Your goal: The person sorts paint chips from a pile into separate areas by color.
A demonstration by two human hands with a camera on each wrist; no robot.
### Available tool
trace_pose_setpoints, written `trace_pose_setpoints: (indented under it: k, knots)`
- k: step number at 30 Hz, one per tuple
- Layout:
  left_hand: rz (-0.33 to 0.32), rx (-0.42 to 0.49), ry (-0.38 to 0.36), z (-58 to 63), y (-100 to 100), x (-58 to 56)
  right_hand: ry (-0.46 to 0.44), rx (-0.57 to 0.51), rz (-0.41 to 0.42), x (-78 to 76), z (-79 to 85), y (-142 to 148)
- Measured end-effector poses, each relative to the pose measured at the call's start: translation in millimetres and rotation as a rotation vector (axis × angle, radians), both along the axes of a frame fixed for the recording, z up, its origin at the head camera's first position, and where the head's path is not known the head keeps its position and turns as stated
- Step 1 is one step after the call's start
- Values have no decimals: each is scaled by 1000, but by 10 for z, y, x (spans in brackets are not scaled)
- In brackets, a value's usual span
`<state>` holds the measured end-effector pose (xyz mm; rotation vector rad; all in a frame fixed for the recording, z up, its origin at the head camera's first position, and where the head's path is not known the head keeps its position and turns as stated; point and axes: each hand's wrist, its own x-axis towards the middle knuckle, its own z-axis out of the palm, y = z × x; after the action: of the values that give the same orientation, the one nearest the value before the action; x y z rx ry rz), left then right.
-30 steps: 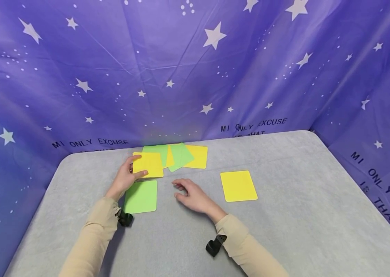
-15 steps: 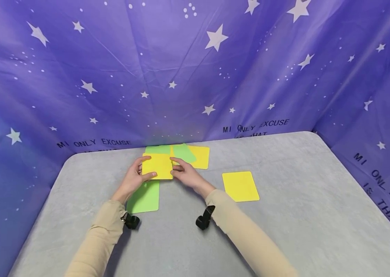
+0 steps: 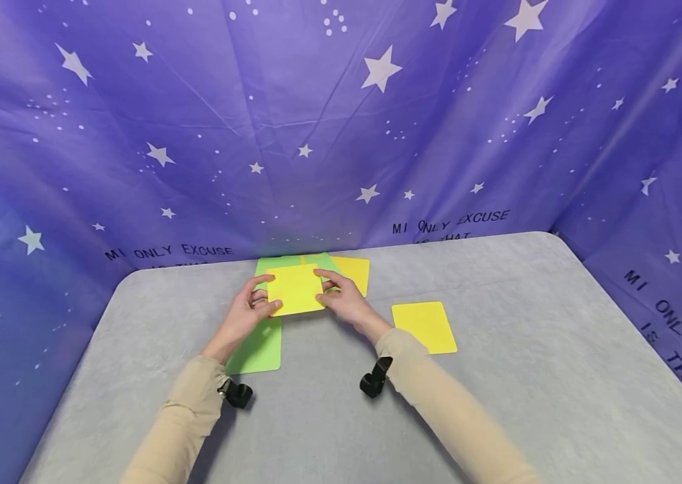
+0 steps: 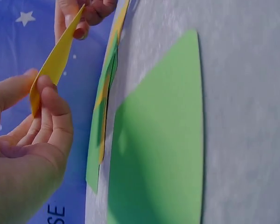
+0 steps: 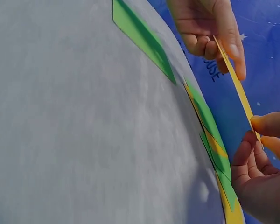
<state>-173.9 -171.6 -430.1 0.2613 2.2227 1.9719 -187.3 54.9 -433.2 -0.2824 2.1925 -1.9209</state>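
Between my two hands a yellow square card [image 3: 295, 290] is held up above the table, its face towards the head camera. My left hand [image 3: 247, 310] pinches its left edge between thumb and fingers. At the opposite edge my right hand [image 3: 346, 301] pinches it likewise. The left wrist view shows the yellow card [image 4: 59, 58] nearly edge-on and slightly bowed. Behind and below it lies an overlapping row of green and yellow cards, partly hidden; a yellow card [image 3: 354, 274] ends that row on the right. Under my left hand, a green card [image 3: 261, 348] lies flat.
A single yellow card [image 3: 424, 328] lies flat to the right of my right hand. The grey table [image 3: 528, 376] meets a purple star-printed curtain [image 3: 292, 87] at its back edge. Black wrist cameras are strapped over both sleeves.
My right hand has come in and taken hold of the yellow card's right edge. Both hands have since moved the card rightwards and raised it slightly over the row.
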Motion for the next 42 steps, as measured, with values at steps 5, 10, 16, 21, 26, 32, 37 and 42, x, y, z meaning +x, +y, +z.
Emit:
trace_pose_setpoints:
  k: [5,10,16,21,26,32,37,42]
  knots:
    - [-63,33,21,11,163,32,13,-11,-3,63,13,271]
    - [-102,79,14,33,328,70,-17,-74,-26,126,50,501]
    - [-128,124,-8,6,514,123,-4,-62,-7,203,136,766]
    - [-146,142,-25,-28,689,174,46,20,30,282,185,976]
    - [-143,137,-27,-33,876,226,96,103,6,380,157,1158]
    - [-161,156,-37,-80,1092,251,120,110,-27,500,103,1373]
    - [-180,197,-47,-115,1261,286,105,88,-25,581,90,1545]
    - [-189,235,-62,-128,1459,309,115,154,-40,631,91,1729]
